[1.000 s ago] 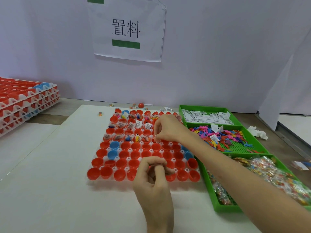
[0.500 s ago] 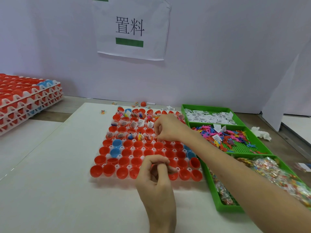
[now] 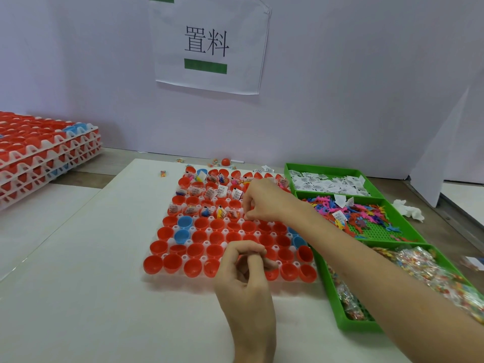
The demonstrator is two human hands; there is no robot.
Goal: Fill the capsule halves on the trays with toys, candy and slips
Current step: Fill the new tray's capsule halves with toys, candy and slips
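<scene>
curled right hand (image 3: 264, 200) and left hand (image 3: 245, 281) hover above the tray (image 3: 171, 241) of capsule halves (image 3: 172, 263), with any contents of the hands impossible to tell.

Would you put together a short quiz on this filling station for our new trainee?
1. True or false: the nearest rows of capsule halves on the tray are already filled.
2. Which green bin holds the white slips? A) farthest B) middle C) nearest
3. Fill in: besides red, some capsule halves are ____.
Key: 1 false; 2 A; 3 blue.
</scene>
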